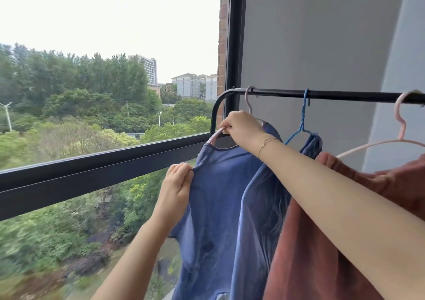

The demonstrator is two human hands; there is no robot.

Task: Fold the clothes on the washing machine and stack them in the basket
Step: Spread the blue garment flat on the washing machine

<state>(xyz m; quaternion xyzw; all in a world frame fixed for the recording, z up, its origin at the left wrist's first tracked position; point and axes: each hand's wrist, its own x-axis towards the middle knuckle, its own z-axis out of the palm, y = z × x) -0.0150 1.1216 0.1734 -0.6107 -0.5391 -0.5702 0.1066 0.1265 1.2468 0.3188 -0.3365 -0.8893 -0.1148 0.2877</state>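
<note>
Three garments hang on one black rail (322, 93) running across the right half of the frame, each on its own hanger, so three hangers in all. Leftmost is a blue shirt (220, 207) on a pale pink hanger (248, 101), its hook over the rail near the rail's bent left end. Next to it, center right, a second blue garment (264, 198) on a blue hanger (301, 127). Far right, a rust-red garment (322, 230) on a second pink hanger (400, 124), partly cut off by the frame edge.

My two hands are both on the leftmost blue shirt. My right hand (241, 131), center frame, pinches the shirt's neckline together with the pink hanger's arm, fingers curled tight round them. A thin gold bracelet (266, 144) sits on that wrist. My right forearm crosses in front of the other two garments. My left hand (177, 184), lower and to the left, pinches the shirt's shoulder edge between thumb and fingers, pulling the cloth into a small peak.

Left half of the frame: a window with a dark frame (92, 175), trees (69, 88) outside, several apartment blocks (195, 88) in the upper middle. Grey wall (322, 35) upper right behind the rail.
</note>
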